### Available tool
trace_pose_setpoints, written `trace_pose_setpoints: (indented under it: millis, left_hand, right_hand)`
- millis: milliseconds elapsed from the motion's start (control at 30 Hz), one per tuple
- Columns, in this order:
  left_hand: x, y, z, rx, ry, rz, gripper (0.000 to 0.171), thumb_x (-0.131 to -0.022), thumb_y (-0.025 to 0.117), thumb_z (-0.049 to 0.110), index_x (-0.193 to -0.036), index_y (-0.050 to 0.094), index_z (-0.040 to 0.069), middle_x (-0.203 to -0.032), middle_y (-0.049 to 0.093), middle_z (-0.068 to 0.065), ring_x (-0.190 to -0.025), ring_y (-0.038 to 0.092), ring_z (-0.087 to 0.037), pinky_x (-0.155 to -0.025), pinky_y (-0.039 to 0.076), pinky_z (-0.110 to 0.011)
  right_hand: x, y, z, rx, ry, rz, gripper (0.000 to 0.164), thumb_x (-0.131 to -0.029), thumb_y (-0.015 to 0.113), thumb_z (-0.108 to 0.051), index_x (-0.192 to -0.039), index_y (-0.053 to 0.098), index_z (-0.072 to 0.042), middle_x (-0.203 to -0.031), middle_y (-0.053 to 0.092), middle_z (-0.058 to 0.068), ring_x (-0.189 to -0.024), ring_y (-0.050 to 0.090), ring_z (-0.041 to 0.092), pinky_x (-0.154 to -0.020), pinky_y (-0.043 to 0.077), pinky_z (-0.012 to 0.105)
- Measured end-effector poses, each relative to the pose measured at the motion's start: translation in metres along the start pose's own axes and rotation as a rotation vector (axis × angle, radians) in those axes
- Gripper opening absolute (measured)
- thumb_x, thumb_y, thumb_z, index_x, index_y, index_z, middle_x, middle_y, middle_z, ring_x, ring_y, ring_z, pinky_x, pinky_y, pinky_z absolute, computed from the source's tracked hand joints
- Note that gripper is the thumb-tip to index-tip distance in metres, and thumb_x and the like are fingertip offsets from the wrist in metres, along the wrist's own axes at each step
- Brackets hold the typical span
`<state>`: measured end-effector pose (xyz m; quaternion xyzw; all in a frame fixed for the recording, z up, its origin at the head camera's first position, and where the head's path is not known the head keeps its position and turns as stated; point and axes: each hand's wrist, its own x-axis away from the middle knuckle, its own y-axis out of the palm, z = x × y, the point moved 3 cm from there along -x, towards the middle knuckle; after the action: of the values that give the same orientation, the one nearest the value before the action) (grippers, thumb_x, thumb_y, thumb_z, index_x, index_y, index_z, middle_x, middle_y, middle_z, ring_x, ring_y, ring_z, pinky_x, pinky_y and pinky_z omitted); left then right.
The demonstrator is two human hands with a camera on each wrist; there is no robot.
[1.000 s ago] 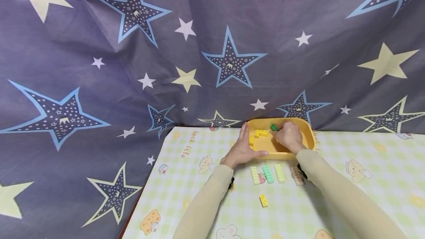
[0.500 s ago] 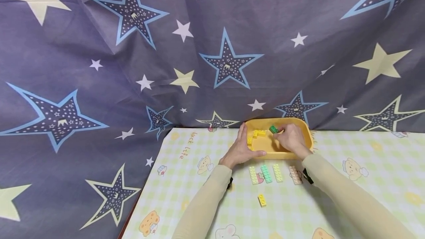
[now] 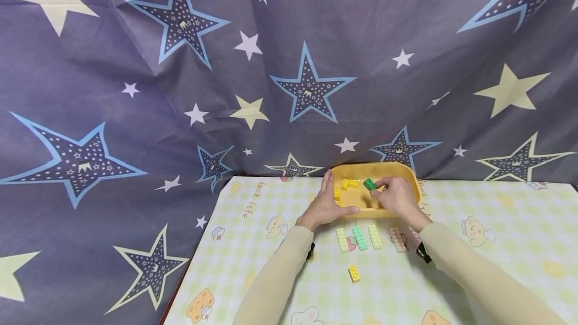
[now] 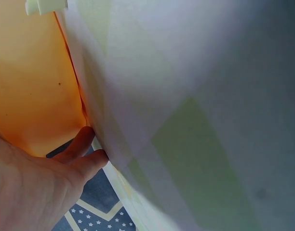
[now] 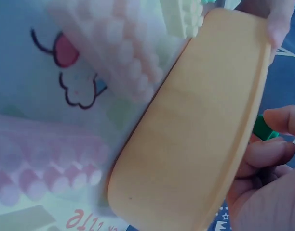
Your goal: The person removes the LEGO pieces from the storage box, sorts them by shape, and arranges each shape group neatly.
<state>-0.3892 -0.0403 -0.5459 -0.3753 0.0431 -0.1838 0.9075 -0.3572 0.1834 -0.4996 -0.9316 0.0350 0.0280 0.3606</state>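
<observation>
My right hand (image 3: 397, 195) pinches a small green toy brick (image 3: 370, 184) between thumb and fingers, raised above the floor of the yellow plastic bin (image 3: 379, 213). The right wrist view shows the same green brick (image 5: 265, 127) just past the bin's rim, partly covered by fingers. On the bin's left end, my left hand (image 3: 324, 206) holds the wall, its thumb along the near rim. Its fingers (image 4: 82, 144) touch the bin's outside in the left wrist view. Several small yellow bricks (image 3: 345, 184) lie inside at the left.
Before the bin stand long studded bricks: pale yellow (image 3: 342, 239), mint (image 3: 359, 237), another pale yellow (image 3: 375, 236) and peach (image 3: 398, 239). A pink one (image 5: 46, 156) lies by the right wrist. Nearer is a small yellow brick (image 3: 354, 273). A star-printed cloth (image 3: 253, 64) hangs behind the table.
My right hand has lifted the green brick from near the bin's back wall and drawn it slightly nearer. The left hand keeps its place on the bin.
</observation>
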Motion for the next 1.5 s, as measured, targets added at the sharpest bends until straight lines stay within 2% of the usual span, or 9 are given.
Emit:
trace_pose_setpoints:
  millis: [367,633,733,900,1033,1200,1500]
  left_hand:
    - [0.000,0.000,-0.002,0.030,0.012,0.006,0.135,-0.084,0.090,0.058,-0.178,0.000,0.019,-0.187,-0.009,0.006,-0.169,0.030,-0.033,-0.133,0.038,-0.053]
    - [0.001,0.000,-0.002,0.021,0.021,0.001,0.139,-0.083,0.089,0.064,-0.178,-0.001,0.018,-0.187,-0.010,0.005,-0.169,0.030,-0.033,-0.133,0.038,-0.053]
    - [0.000,-0.001,-0.002,0.008,0.026,0.003,0.138,-0.084,0.088,0.064,-0.178,-0.001,0.016,-0.187,-0.010,0.004,-0.168,0.031,-0.034,-0.132,0.039,-0.053]
    - [0.001,-0.002,-0.001,-0.003,0.022,0.004,0.138,-0.085,0.088,0.063,-0.178,-0.002,0.017,-0.187,-0.010,0.004,-0.168,0.032,-0.036,-0.131,0.040,-0.054]
    - [0.001,-0.001,-0.001,0.005,0.025,0.003,0.137,-0.084,0.088,0.062,-0.178,-0.001,0.016,-0.187,-0.010,0.004,-0.168,0.032,-0.036,-0.131,0.040,-0.054]
    - [0.001,-0.001,-0.002,0.005,0.022,0.003,0.138,-0.083,0.089,0.064,-0.178,-0.001,0.018,-0.187,-0.010,0.005,-0.168,0.031,-0.035,-0.132,0.039,-0.054]
    - [-0.001,0.001,-0.002,0.004,0.017,0.002,0.140,-0.083,0.089,0.065,-0.178,-0.003,0.019,-0.187,-0.011,0.006,-0.168,0.030,-0.035,-0.133,0.038,-0.053]
  right_hand:
    - [0.030,-0.002,-0.005,-0.046,0.028,-0.044,0.026,-0.098,0.076,-0.017,-0.113,0.080,0.004,-0.077,0.071,0.008,-0.063,0.054,0.016,-0.054,0.043,0.027]
    - [0.052,-0.005,-0.002,-0.054,0.034,-0.048,0.025,-0.098,0.075,-0.019,-0.113,0.081,0.000,-0.070,0.065,0.003,-0.060,0.054,0.017,-0.056,0.044,0.029]
    - [0.060,-0.006,0.000,-0.062,0.046,-0.054,0.026,-0.098,0.075,-0.018,-0.115,0.081,0.000,-0.067,0.063,0.002,-0.052,0.055,0.016,-0.056,0.047,0.030]
    - [0.072,-0.005,-0.001,-0.113,0.088,-0.081,0.025,-0.097,0.074,-0.017,-0.116,0.079,-0.001,-0.059,0.059,0.001,-0.038,0.055,0.014,-0.044,0.047,0.031]
    - [0.080,-0.001,-0.001,-0.126,0.103,-0.087,0.022,-0.096,0.075,-0.016,-0.113,0.081,-0.002,-0.057,0.057,-0.001,-0.041,0.052,0.012,-0.043,0.041,0.028]
    - [0.091,0.005,-0.003,-0.061,0.064,-0.058,0.016,-0.092,0.081,-0.017,-0.103,0.084,-0.006,-0.059,0.054,-0.004,-0.053,0.046,0.010,-0.049,0.036,0.024]
    - [0.113,0.014,-0.003,-0.061,0.099,-0.113,0.011,-0.089,0.085,-0.019,-0.097,0.084,-0.010,-0.062,0.055,-0.003,-0.056,0.047,0.012,-0.051,0.036,0.024]
